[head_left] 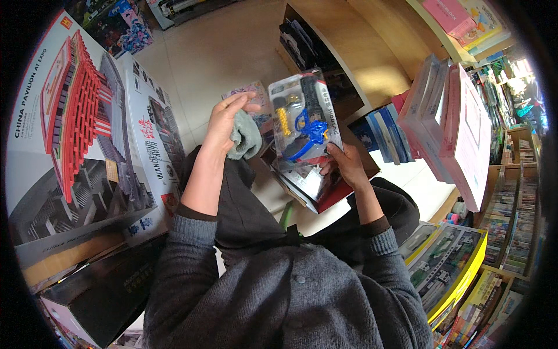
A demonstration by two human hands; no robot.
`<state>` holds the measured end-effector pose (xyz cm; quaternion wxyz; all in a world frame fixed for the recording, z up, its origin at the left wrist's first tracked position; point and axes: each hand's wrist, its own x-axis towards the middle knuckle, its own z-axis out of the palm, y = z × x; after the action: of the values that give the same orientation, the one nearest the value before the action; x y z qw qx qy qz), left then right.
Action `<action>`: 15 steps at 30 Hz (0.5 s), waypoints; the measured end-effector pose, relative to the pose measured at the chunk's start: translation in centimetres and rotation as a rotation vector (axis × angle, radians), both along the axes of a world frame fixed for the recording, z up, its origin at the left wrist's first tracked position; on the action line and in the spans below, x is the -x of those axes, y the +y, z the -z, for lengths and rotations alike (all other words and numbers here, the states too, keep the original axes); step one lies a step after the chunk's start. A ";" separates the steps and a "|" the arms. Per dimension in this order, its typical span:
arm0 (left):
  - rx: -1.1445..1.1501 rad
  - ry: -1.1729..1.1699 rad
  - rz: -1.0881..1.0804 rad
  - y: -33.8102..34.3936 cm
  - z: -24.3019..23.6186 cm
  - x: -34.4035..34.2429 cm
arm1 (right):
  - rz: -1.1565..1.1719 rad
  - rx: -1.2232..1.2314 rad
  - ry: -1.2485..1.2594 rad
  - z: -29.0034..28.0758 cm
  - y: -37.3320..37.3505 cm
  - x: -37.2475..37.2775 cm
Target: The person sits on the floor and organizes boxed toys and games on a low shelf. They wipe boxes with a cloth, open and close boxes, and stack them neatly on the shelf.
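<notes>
While the left hand (222, 123) grasps a cloth (246, 139), the right hand (349, 165) grips a toy pack (305, 119) positioned between them.

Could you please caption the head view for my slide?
Right hand holds a packaged blue toy; left hand holds a grey-green cloth.

- Pack (302, 125) in right hand (349, 164), above open box (367, 165)
- Cloth (246, 137) in left hand (222, 121), left of pack
- Large box (87, 128) far left
- Stack (450, 128) right of pack, shelves (511, 215) beyond it
</notes>
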<state>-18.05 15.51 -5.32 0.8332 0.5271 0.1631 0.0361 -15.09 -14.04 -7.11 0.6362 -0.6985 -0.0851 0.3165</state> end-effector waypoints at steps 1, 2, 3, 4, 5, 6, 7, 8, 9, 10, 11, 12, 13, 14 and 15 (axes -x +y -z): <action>0.020 0.067 -0.075 0.1 0.3 0.1 | 0.014 -0.022 0.003 0.2 0.0 -0.2; -0.010 0.050 -0.109 0.1 0.5 0.2 | 0.034 -0.050 0.021 0.5 -0.1 -0.3; -0.016 0.029 -0.075 0.1 0.6 0.4 | 0.042 -0.066 0.015 0.7 -0.1 -0.6; -0.030 0.040 -0.062 0.1 0.6 0.5 | 0.055 -0.090 0.016 1.0 -0.1 -0.9; -0.043 0.050 -0.049 0.1 0.5 0.7 | 0.070 -0.110 0.031 1.4 -0.1 -1.2; -0.118 0.009 -0.030 0.0 0.4 0.8 | 0.112 -0.201 0.120 1.8 0.0 -1.6; -0.103 0.028 -0.040 -0.1 0.2 0.8 | 0.138 -0.307 0.194 2.4 0.4 -2.1; -0.090 0.025 -0.038 -0.1 -0.1 0.9 | 0.141 -0.446 0.268 3.1 1.0 -2.8; -0.078 0.025 -0.038 -0.2 -0.3 0.9 | 0.171 -0.550 0.341 3.8 1.6 -3.5; 0.018 0.045 -0.024 -0.2 -0.6 1.0 | 0.189 -0.523 0.346 4.4 2.0 -4.2; 0.031 0.049 -0.010 -0.2 -0.8 1.1 | 0.251 -0.653 0.414 5.2 2.8 -5.1; 0.040 0.062 -0.007 -0.3 -1.0 1.1 | 0.344 -0.742 0.487 6.1 3.7 -6.4; 0.043 0.082 -0.012 -0.2 -1.2 1.1 | 0.417 -0.830 0.531 6.8 4.6 -7.9; 0.014 0.079 -0.014 -0.2 -1.2 1.1 | 0.599 -0.826 0.569 7.5 5.3 -9.9; -0.001 0.064 -0.010 -0.2 -1.3 1.1 | 0.637 -0.842 0.607 8.3 5.6 -11.9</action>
<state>-19.19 15.36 -4.05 0.8270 0.5277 0.1924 0.0233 -3.23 -8.44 -15.38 0.9171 -0.2564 0.1953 0.2346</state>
